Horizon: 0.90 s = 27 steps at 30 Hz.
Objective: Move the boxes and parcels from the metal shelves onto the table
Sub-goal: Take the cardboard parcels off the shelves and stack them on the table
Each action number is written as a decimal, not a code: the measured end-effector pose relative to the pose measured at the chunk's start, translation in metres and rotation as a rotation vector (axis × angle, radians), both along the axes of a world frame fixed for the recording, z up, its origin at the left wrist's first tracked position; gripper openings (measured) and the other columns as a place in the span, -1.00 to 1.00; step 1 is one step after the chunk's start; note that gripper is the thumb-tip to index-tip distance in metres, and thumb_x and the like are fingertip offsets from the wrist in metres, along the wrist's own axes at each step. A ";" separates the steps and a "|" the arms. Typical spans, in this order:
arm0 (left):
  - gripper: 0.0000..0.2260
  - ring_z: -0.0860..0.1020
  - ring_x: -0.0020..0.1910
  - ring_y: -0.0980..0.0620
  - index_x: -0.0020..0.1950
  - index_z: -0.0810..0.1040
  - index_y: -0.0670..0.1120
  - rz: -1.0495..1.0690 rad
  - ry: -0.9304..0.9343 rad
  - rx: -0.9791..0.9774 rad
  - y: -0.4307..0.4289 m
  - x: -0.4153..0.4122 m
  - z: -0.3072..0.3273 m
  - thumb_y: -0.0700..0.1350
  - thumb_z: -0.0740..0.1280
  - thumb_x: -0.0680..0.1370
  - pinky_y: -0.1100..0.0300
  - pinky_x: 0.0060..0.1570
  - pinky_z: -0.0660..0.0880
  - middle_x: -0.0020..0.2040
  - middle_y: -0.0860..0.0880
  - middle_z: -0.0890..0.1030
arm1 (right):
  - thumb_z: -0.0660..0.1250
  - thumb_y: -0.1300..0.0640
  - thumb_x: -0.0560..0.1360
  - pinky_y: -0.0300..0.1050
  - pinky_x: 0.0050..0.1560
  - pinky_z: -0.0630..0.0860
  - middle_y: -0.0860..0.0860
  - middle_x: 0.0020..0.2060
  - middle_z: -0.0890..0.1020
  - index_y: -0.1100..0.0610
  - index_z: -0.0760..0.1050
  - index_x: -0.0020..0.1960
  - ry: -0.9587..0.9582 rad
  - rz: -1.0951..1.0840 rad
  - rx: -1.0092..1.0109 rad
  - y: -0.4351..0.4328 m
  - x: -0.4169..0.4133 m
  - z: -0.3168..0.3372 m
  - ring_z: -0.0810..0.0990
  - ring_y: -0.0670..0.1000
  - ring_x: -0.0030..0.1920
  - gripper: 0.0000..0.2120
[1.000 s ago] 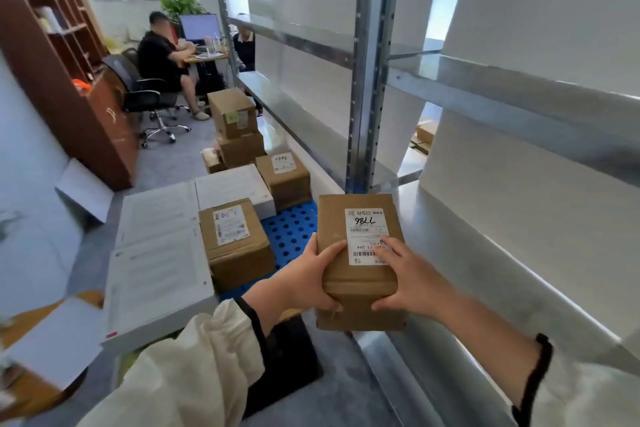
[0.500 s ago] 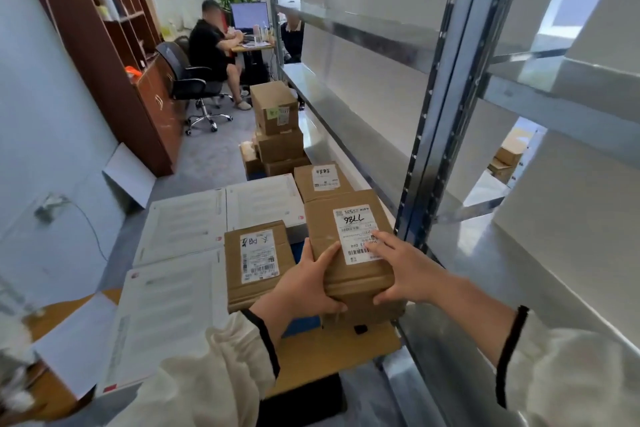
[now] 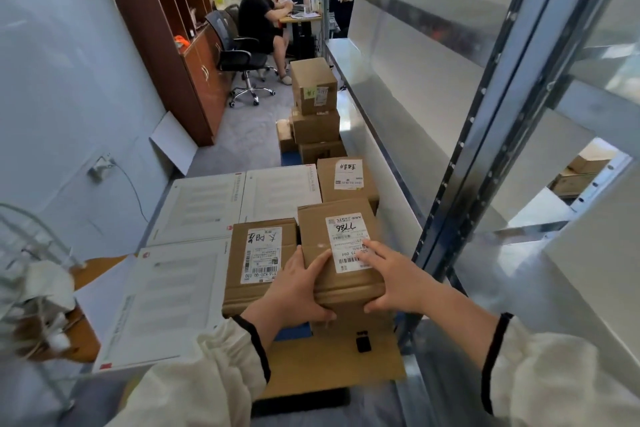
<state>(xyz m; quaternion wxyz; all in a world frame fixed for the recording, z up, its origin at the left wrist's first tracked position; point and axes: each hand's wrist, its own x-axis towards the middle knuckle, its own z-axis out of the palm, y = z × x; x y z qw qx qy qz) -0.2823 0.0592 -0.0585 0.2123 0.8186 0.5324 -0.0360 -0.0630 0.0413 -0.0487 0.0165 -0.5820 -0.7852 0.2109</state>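
Observation:
I hold a brown cardboard box (image 3: 320,236) with a white shipping label between both hands, low in the middle of the view. My left hand (image 3: 294,291) grips its near left corner, thumb on top. My right hand (image 3: 394,277) grips its near right edge, fingers lying over the label. The box hangs just right of another labelled brown box (image 3: 258,253) and in front of a third (image 3: 341,180). The metal shelves (image 3: 460,204) rise on my right, their near levels bare.
Three flat white parcels (image 3: 204,208) lie left of the boxes. A stack of brown boxes (image 3: 313,90) stands farther back beside the shelving. A flat cardboard sheet (image 3: 329,367) lies under my hands. A seated person (image 3: 259,10) works at a far desk; a brown bookcase (image 3: 166,28) lines the left wall.
My view and the held box have swung left, away from the shelf. The box now sits over the pile, close beside the other labelled box. Both hands keep their grip.

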 end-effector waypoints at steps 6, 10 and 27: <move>0.02 -0.05 0.53 -0.18 0.52 -0.21 0.22 0.023 0.063 -0.018 0.000 0.002 -0.002 0.27 0.46 0.32 -0.03 0.47 -0.01 0.55 -0.21 -0.18 | 0.48 -0.19 0.31 0.00 0.48 0.09 -0.07 0.53 -0.06 -0.01 0.02 0.53 0.025 0.031 -0.006 0.004 0.004 -0.012 0.05 0.03 0.50 -0.04; 0.02 -0.04 0.53 -0.18 0.52 -0.20 0.22 0.032 0.081 -0.037 0.002 0.005 -0.007 0.27 0.46 0.32 -0.06 0.48 -0.02 0.55 -0.21 -0.15 | 0.47 -0.17 0.33 0.04 0.49 0.13 -0.08 0.53 -0.07 -0.02 0.01 0.53 0.028 0.041 -0.016 0.005 0.006 -0.017 0.06 0.04 0.49 -0.05; 0.02 -0.24 0.53 -0.17 0.51 -0.27 0.22 0.047 0.130 -0.017 0.010 0.005 -0.021 0.27 0.44 0.34 -0.15 0.49 -0.15 0.55 -0.20 -0.21 | 0.47 -0.16 0.34 0.05 0.48 0.15 -0.11 0.52 -0.10 -0.04 0.00 0.53 0.026 0.031 -0.023 0.015 0.005 -0.033 0.07 0.05 0.48 -0.06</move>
